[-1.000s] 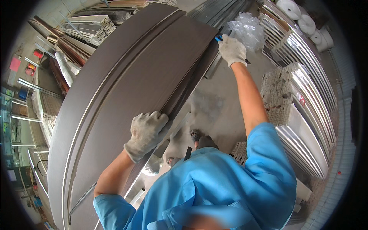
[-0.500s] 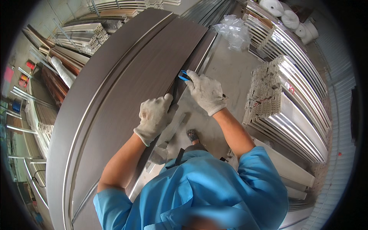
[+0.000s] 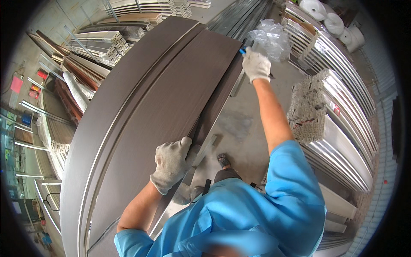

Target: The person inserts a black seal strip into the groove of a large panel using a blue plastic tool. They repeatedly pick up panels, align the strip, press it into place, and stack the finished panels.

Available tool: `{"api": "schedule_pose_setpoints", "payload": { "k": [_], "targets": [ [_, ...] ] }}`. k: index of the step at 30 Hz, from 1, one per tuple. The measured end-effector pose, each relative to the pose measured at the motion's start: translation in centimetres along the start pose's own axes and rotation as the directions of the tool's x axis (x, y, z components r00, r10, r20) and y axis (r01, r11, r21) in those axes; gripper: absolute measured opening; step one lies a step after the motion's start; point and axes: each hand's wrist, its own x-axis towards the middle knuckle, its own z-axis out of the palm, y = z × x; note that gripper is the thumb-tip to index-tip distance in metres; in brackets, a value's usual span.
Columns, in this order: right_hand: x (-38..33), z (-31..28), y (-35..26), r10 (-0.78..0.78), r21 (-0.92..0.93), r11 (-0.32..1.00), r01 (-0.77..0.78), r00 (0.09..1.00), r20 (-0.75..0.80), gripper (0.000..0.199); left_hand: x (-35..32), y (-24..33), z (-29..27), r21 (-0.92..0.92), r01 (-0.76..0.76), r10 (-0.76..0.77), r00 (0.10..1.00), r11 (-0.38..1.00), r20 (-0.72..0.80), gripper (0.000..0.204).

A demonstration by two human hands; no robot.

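Observation:
A long dark brown panel [image 3: 171, 85] with a wood-like grain stretches from beside me to the far end. My left hand [image 3: 170, 166], in a pale work glove, is closed on its right-hand edge, thumb uppermost. A narrow dark strip [image 3: 214, 103] runs along that same edge. Farther out, near the panel's far right corner, my gloved right hand [image 3: 257, 65] is closed on a small blue tool [image 3: 242, 51]. Only the tool's blue front end shows clearly, at the panel's edge; the glove hides most of it.
Stacked pale profiles [image 3: 312, 111] stand on the right, with white rolls [image 3: 334, 23] beyond. Crumpled clear plastic [image 3: 270, 40] lies past my right hand, near long metal bars [image 3: 242, 21]. More panels [image 3: 100, 47] are stacked at the far left. My foot [image 3: 223, 160] is on the concrete floor.
My right hand has travelled away from me along the panel edge with the blue tool, and the arm is now stretched out. My left hand still grips the edge, now lower in view.

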Motion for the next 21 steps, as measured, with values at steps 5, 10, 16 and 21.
{"api": "schedule_pose_setpoints", "payload": {
  "k": [5,10,16,21],
  "targets": [
    [4.2,1.1,1.1,0.026,-0.073,0.997,-0.023,0.999,0.039,0.025,0.6,0.2,-0.2,0.007,-0.022,0.022,1.000,1.000,0.014,0.022],
    [-3.1,-2.7,-1.9,-0.074,-0.026,0.997,0.076,0.994,0.074,0.026,0.9,0.1,0.5,0.045,-0.015,0.013,0.999,0.999,0.035,0.023],
    [-18.1,-7.3,-7.4,-0.223,0.088,0.974,0.210,0.960,0.171,0.027,1.5,0.5,-0.1,0.006,0.005,-0.006,0.999,1.000,0.053,0.025],
    [-17.7,-6.9,-7.3,-0.226,0.105,0.970,0.220,0.972,0.058,0.025,-3.2,0.3,-2.2,-0.010,0.069,-0.068,0.993,0.998,0.101,0.023]
  ]
}}
